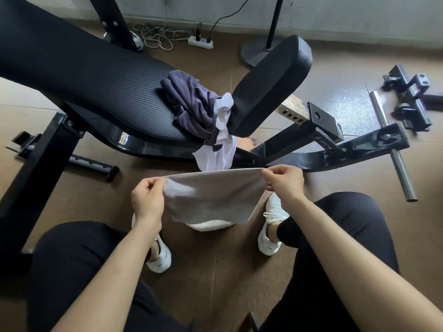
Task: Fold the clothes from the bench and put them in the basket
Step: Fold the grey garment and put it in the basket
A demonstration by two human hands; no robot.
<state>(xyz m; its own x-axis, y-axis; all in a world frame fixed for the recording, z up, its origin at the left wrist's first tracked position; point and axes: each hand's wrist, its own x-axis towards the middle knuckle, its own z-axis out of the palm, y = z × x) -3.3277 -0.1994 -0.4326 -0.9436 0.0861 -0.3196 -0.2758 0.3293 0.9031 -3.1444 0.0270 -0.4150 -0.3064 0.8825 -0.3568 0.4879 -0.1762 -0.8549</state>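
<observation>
The grey cloth point(211, 197) hangs in the air in front of the person's knees, stretched flat by its top edge, with its lower edge loose. The left hand point(147, 200) pinches the top left corner and the right hand point(282, 183) pinches the top right corner, so the hands are apart by the cloth's width. The cloth looks already doubled, though the layers cannot be counted. Under its lower edge shows a white shape point(208, 226) on the floor point(215, 271); what it is cannot be told. Just beyond, on the near end of the bench point(96, 80), a purple garment point(191, 104) lies crumpled, and a white garment point(220, 140) trails from beneath it over the edge.

The step in hand appears to be folding this cloth. The next move likely calls for bringing the two corners together to halve it, keeping the edges matched. No basket can be made out, so it would have to be found first. Two garments remain.
</observation>
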